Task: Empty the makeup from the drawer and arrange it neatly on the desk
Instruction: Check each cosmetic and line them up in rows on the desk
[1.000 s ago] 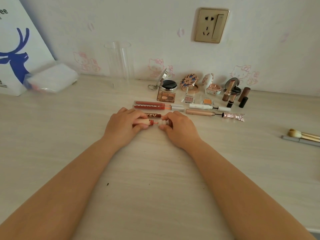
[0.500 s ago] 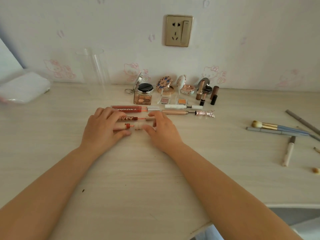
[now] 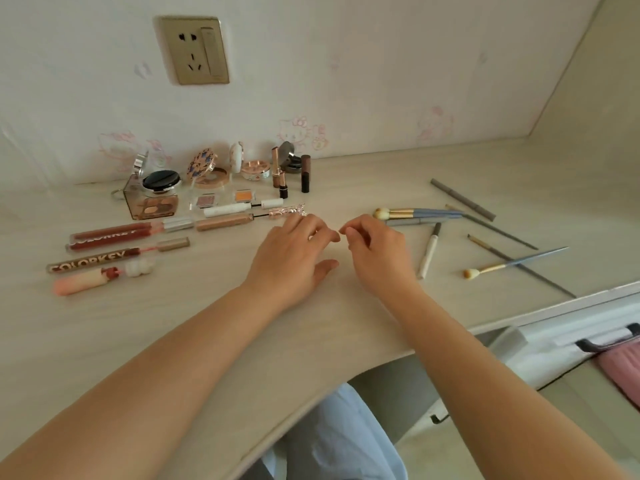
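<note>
Makeup lined up along desk (image 3: 173, 341) left side: pink lip tube (image 3: 83, 282) nearest, compacts (image 3: 207, 169) by wall. Left hand (image 3: 291, 258) flat, fingers spread; right hand (image 3: 377, 251) loosely curled, holding nothing. Brushes (image 3: 415, 213) scattered rightward.

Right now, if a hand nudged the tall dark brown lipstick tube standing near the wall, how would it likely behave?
The tall dark brown lipstick tube stands upright on a narrow base, so a sideways nudge would probably tip it. Being cylindrical, it would likely then roll across the pale wooden desk. It looks rigid and probably light.
</note>
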